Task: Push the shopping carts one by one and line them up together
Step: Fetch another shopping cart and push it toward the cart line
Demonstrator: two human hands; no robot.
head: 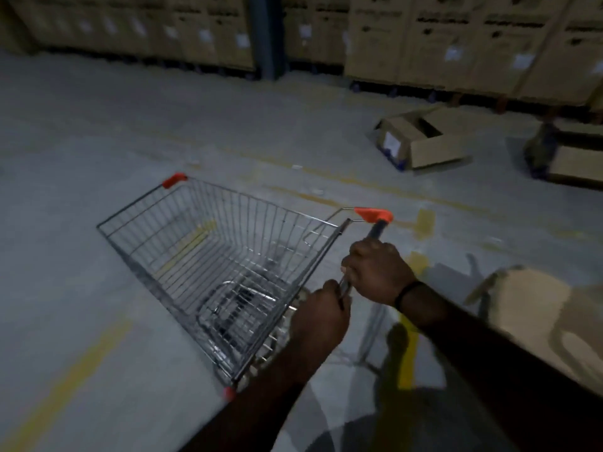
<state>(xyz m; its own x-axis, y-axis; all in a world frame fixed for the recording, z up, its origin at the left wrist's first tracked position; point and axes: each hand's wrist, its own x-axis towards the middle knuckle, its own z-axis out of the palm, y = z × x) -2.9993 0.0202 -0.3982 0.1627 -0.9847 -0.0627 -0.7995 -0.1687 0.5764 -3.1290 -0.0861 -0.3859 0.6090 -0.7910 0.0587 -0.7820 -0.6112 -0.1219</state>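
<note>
The picture on my feed is dim and slightly smeared. On the left is grey floor (81, 141), with a yellow line (75, 363) running diagonally toward the lower corner. Right of the line stands the cart (208, 243), a wire basket on the floor with its nose pointing up and to the left. A red bumper (174, 180) marks its far corner.

At the cart's near end is the left hand (318, 316), its fingers (329, 287) clenched round the handle (376, 229) about mid-bar. Just beside it, higher along the same bar, the right hand (378, 272) also grips the handle, with a dark band (406, 293) on its wrist. Past that hand the bar ends in a red cap (373, 214).

Stacked boxes (456, 44) stand in a row along the back wall. To the right of the cart and well apart from it, an open box (421, 141) lies on the floor. Another carton (574, 161) is cut off by the right edge. A pale cardboard shape (528, 308) sits beside the right forearm, and I cannot tell what it is.
</note>
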